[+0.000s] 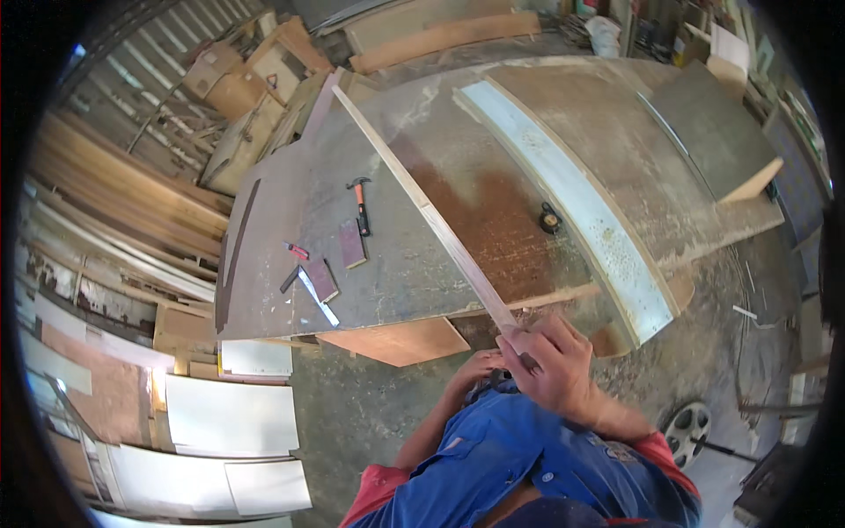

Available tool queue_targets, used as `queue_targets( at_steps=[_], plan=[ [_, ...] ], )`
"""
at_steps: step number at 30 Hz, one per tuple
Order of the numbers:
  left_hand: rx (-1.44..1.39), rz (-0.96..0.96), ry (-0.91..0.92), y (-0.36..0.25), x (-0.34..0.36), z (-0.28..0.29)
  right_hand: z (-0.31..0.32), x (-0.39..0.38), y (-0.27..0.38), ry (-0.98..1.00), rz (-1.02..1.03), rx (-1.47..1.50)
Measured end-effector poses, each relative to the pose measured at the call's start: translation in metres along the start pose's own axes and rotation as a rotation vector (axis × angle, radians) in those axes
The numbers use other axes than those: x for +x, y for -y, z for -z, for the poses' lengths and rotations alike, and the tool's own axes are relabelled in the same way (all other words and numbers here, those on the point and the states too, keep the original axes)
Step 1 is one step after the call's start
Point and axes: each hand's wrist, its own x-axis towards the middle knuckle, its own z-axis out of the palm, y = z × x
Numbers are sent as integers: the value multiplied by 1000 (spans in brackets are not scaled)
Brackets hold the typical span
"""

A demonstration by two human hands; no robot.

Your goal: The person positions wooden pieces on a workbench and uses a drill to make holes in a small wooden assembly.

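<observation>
A long, thin wooden strip (424, 207) slants over the worktable from far left to near right. My right hand (550, 361) is closed around its near end, just in front of my body. Lower and to the left, my left hand (478, 368) is close to my waist; its fingers are partly hidden, and I cannot see whether they hold anything. A claw hammer (362, 208) with an orange and black handle lies left of the strip. To the right of it sits a small black tape measure (550, 218).
The large brown worktable (290, 194) carries two dark red blocks (351, 244), a red-handled tool (297, 251) and a white-bladed tool (317, 297). A long white panel with wooden edges (581, 202) lies on the right. White boards (231, 415) are stacked at left.
</observation>
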Motion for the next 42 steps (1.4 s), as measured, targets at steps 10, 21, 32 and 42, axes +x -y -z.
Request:
queue_targets(
  at_steps=[10,21,32,42],
  plan=[
    [-172,439,-495,51,-3,26,-3,-11,-26,-15,-145,40],
    [-176,441,-469,7,4,39,-32,-62,-60,-8,-337,392],
    [223,-380,-802,-255,92,53,-81,-165,-64,-244,-715,450],
    [-13,126,-628,-340,15,104,-182,-273,-122,-639,-1728,1281]
  ],
)
